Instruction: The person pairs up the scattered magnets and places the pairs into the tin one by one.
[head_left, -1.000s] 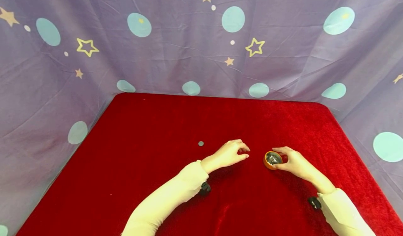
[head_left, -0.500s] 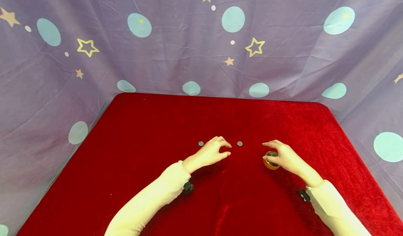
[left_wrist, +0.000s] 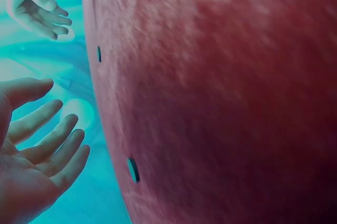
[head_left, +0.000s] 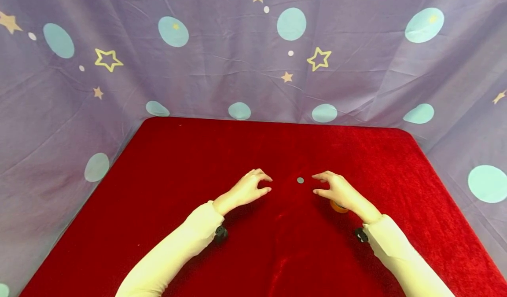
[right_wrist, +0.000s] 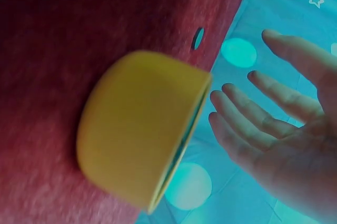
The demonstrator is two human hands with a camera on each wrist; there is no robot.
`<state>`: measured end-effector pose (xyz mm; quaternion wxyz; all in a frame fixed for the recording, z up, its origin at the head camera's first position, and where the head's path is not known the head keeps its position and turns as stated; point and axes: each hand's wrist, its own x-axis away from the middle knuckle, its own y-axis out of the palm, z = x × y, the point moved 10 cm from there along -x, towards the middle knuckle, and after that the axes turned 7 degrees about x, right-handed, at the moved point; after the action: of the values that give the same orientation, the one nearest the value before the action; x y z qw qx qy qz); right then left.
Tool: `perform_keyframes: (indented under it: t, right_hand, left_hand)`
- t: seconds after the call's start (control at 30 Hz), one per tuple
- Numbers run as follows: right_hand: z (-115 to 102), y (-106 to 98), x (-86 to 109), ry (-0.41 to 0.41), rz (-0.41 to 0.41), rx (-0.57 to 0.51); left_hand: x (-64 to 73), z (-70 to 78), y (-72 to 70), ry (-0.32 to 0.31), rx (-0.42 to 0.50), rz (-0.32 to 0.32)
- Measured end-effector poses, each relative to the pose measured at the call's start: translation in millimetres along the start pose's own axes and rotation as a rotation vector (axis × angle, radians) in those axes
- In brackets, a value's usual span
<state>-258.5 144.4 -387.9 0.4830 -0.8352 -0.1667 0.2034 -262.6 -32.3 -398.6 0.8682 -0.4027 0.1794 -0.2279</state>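
A small round grey disc lies on the red cloth between the hands. My left hand hovers to its left with fingers loosely bent and nothing in them. Below that hand in the left wrist view lies a second disc, hidden from the head view. My right hand is just right of the first disc, its fingers spread in the right wrist view and holding nothing. Under the right hand and wrist stands an orange bowl, upright on the cloth and mostly covered in the head view.
Red velvety cloth covers the table. A purple curtain with stars and dots hangs along the back and both sides. Dark wrist cameras sit under both cuffs.
My right hand has let go of the bowl, risen and moved left past it. My left hand has moved left, uncovering one disc and covering the other. The bowl stays in place.
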Motion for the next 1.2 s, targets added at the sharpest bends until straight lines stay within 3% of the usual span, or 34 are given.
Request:
perform_keyframes:
  t: [0.27,0.67,1.2]
  right_hand:
    - [-3,13,-14.8,0.036,-0.021,-0.028]
    - [-3,29,-33.1,0.064,-0.038,-0.086]
    - [11,42,-39.4,0.123,-0.045,-0.082]
  left_hand:
    - [6.7,-19.3,-6.4,-0.034,0.007,0.006]
    - [10.5,-35.6,-15.5,-0.013,0.015,0.062]
    - [4.7,-54.4,-8.4,-0.047,0.051,0.035]
